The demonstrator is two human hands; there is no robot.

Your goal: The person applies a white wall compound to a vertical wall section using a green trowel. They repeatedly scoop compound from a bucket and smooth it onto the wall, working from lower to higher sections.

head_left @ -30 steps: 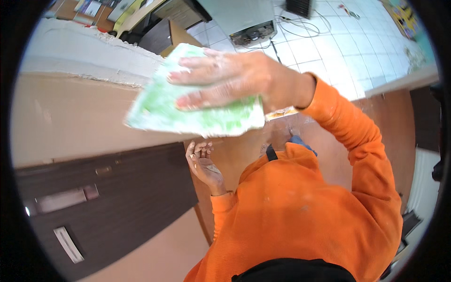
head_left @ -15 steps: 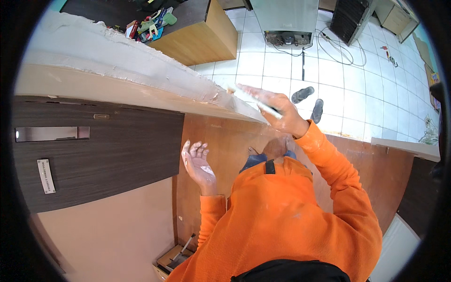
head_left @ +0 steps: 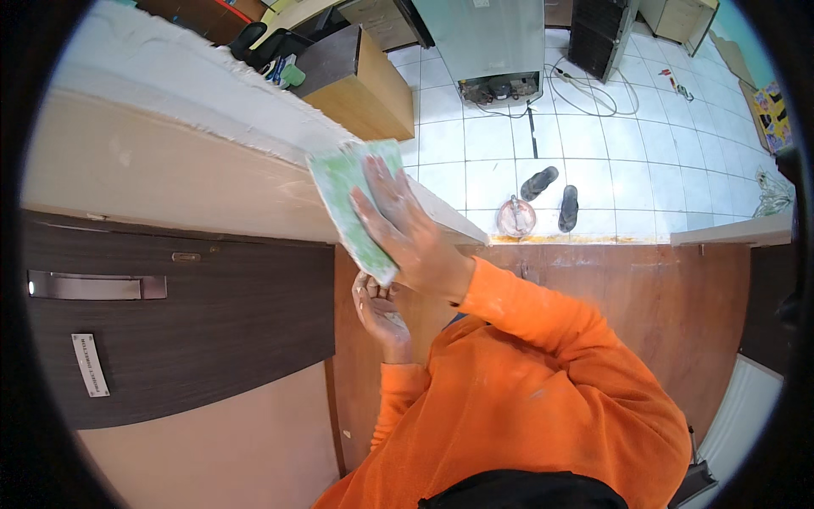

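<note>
My right hand (head_left: 403,220) is spread over a flat green rectangular plate (head_left: 339,191) smeared with white paste. Its fingers lie on the plate's face, and its grip underneath is hidden. The plate is tilted against or close to the end of the white-plastered wall (head_left: 203,76); I cannot tell if they touch. Just below the plate's lower corner is my left hand (head_left: 381,318), palm up with fingers loosely curled and apart. White paste marks its palm and fingers, and it holds nothing I can see.
A dark wooden door (head_left: 212,331) stands at left. Beyond the wall is a wooden desk (head_left: 373,93). On the tiles are a round pinkish pan (head_left: 516,218), black slippers (head_left: 569,209), a coiled cable (head_left: 593,97) and a fridge-like appliance (head_left: 483,42).
The green plate, edge-on before, now shows its face and has moved left and nearer with my right hand. My left hand has shifted slightly right and down, its fingers more curled.
</note>
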